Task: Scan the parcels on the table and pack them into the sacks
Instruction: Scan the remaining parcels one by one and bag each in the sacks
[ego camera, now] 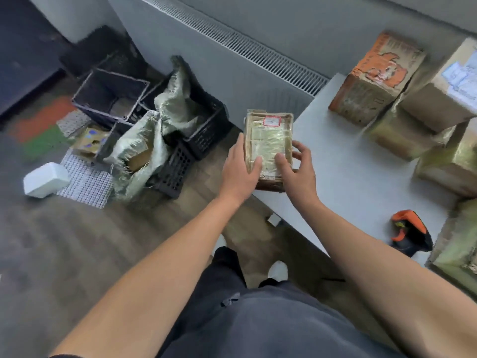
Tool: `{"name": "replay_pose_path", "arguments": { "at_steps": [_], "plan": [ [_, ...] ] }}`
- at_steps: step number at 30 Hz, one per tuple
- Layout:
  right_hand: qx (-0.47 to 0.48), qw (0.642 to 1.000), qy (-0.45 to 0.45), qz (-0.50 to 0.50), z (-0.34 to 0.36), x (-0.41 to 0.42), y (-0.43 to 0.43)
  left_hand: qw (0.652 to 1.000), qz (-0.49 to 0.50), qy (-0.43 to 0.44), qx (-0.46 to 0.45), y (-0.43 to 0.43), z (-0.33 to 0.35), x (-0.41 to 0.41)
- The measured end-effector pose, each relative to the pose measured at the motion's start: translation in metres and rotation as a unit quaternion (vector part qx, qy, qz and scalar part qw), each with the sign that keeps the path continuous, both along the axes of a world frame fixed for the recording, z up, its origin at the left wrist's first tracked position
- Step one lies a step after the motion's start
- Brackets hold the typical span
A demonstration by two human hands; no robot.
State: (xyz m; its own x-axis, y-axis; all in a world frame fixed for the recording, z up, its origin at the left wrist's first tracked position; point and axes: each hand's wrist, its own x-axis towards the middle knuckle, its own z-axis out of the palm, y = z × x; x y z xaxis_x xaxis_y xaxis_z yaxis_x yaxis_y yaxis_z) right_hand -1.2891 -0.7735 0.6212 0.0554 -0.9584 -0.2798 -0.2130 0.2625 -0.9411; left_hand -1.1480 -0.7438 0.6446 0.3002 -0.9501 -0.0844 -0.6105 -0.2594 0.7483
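Observation:
A small taped cardboard parcel (pixel 268 135) with a red-edged sticker is held over the left edge of the grey table (pixel 348 177). My left hand (pixel 240 171) grips its left side with the thumb on top. My right hand (pixel 296 171) holds its right side, fingers spread on top. Two woven sacks (pixel 144 156) stand open on the floor to the left; the nearer one has a box inside, and the farther sack (pixel 178 99) sits in a crate. An orange and black scanner (pixel 410 233) lies on the table near the front edge. Several taped parcels (pixel 374 81) crowd the table's right side.
Black plastic crates (pixel 201 130) stand on the floor around the sacks. A white box (pixel 46 179) and a white mesh mat (pixel 85 182) lie to the left. A ribbed radiator (pixel 232 42) runs along the wall behind. My legs and shoes are below.

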Motion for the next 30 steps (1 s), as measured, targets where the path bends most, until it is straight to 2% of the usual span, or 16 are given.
{"name": "replay_pose_path", "arguments": {
  "at_steps": [13, 23, 30],
  "plan": [
    [-0.068, 0.975, 0.035, 0.206, 0.007, 0.212, 0.021, 0.982, 0.188, -0.012, 0.012, 0.078, -0.002, 0.194],
    [-0.069, 0.968, 0.050, 0.238, -0.006, 0.356, 0.032, 0.972, 0.231, 0.007, 0.033, 0.098, -0.016, 0.332],
    [-0.053, 0.962, 0.073, 0.256, -0.029, 0.420, -0.010, 0.967, 0.245, 0.032, 0.061, 0.059, -0.036, 0.392]
  ]
}}
